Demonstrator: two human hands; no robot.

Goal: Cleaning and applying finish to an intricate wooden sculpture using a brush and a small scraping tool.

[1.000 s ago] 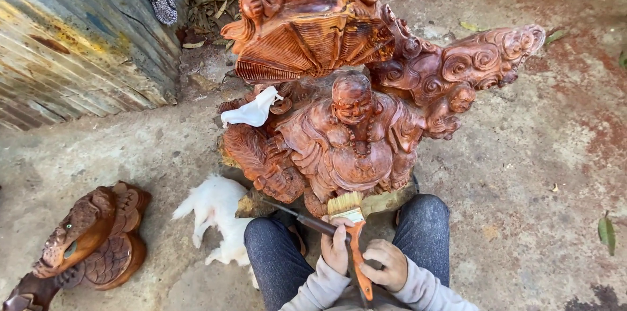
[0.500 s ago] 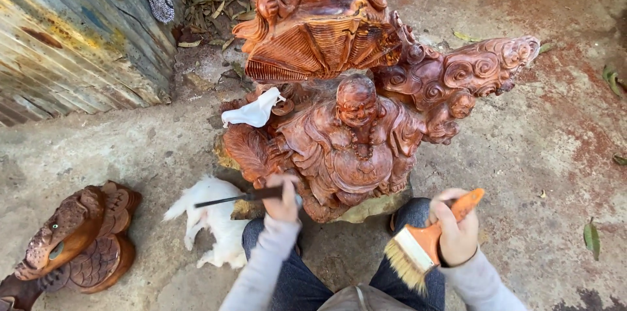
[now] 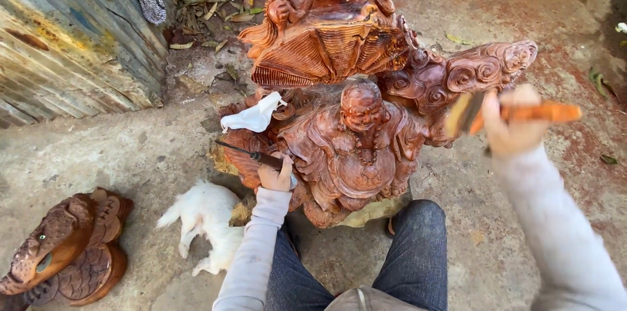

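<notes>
The wood carving [image 3: 366,108], a tall reddish figure group with a round-bellied seated man under a fan and curling clouds, stands on the concrete ground [image 3: 130,154] straight in front of our knees [image 3: 418,252]. Our left hand [image 3: 275,177] is clenched around a dark-handled chisel [image 3: 251,154] and rests against the lower left flank of the carving, the blade pointing away to the left, just under a white rag [image 3: 255,116] draped on a ledge. Our right hand [image 3: 513,125] is closed on the orange handle of a flat brush [image 3: 506,114], held in the air just beside the cloud scrolls at the right, the bristles near the wood but blurred, so we cannot tell whether they touch. We judge the main risk to be the chisel: with the hand pressed to the wood and the edge free, a slip could gouge the fine folds or nick us. The brush could knock the thin scroll tips if swung too hard. A white dog [image 3: 206,223] lies on the ground just beside our left leg and under the chisel arm; if it stirred, it could jog that arm. The rag could also slide off its ledge. A second, smaller carving [image 3: 68,252] lies well apart at the lower left.
</notes>
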